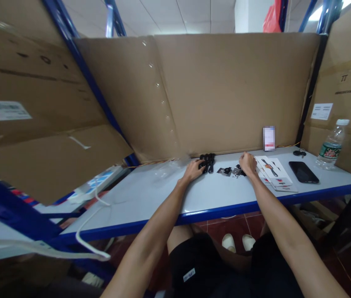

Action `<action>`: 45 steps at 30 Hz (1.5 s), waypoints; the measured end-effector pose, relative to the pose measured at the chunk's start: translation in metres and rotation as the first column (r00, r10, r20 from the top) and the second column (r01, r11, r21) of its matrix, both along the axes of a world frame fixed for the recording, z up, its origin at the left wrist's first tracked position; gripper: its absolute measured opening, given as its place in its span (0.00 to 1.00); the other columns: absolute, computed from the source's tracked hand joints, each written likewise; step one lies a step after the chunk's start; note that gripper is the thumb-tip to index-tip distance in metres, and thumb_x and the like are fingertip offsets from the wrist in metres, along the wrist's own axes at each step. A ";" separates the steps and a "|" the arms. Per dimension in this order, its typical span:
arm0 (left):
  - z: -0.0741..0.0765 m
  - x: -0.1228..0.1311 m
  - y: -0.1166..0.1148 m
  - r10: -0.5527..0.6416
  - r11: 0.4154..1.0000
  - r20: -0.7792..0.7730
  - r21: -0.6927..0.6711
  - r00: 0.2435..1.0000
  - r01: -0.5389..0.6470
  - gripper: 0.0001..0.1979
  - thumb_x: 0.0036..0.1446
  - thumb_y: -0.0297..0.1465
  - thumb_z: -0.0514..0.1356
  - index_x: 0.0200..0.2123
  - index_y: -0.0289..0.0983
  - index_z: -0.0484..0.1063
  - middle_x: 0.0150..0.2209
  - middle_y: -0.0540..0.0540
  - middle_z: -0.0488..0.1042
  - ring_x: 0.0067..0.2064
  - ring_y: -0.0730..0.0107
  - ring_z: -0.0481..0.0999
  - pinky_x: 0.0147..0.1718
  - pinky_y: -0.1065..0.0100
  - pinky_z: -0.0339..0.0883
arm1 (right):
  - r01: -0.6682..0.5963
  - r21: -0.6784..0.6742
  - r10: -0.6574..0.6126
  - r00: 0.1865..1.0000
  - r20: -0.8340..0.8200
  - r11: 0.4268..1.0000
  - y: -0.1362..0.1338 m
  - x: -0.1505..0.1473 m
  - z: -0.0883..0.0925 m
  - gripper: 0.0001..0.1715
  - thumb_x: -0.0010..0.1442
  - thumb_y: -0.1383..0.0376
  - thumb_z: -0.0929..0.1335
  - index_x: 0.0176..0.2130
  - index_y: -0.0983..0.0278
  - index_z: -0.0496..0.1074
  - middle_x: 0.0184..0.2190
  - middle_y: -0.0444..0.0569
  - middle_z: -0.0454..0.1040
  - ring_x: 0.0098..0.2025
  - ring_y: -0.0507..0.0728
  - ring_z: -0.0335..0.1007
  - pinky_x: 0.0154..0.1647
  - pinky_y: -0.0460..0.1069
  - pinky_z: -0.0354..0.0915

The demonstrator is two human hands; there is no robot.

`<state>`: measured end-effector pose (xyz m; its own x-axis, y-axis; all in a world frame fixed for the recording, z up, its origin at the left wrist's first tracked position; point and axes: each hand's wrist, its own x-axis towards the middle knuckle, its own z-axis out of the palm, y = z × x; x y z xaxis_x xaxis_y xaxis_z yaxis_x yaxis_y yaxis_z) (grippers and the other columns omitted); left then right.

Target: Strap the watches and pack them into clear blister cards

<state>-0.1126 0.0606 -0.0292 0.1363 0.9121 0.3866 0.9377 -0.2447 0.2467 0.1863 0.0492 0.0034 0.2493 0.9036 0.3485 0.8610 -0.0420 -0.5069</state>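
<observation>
A row of slim black pieces with rounded ends [206,163] lies on the white tabletop [159,198]; their exact kind is too small to tell. My left hand [194,170] is at their left side, its fingers curled onto them. My right hand [249,163] is closed, knuckles up, over the small flat packets with black parts [236,171]. Whatever its fingers hold is hidden. Between my hands lies another small packet with a black part [225,170]. White printed cards [273,170] picturing a watch-like item lie just right of my right hand.
Crumpled clear plastic [167,169] lies on the left. On the right are a dark phone [304,171], keys [299,153] and a water bottle [332,147]. A lit phone [268,138] leans on the cardboard back wall [225,91]. A white cable [82,236] hangs at left.
</observation>
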 end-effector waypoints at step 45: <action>0.002 0.005 -0.006 0.024 0.999 -0.045 -0.029 0.999 -0.026 0.29 0.69 0.45 0.51 0.66 0.37 0.69 0.64 0.34 0.70 0.65 0.48 0.69 0.62 0.52 0.61 | -0.015 -0.029 0.015 1.000 0.002 0.999 -0.003 -0.001 0.002 0.19 0.69 0.68 0.62 0.52 0.62 0.79 0.49 0.58 0.80 0.52 0.62 0.78 0.50 0.50 0.68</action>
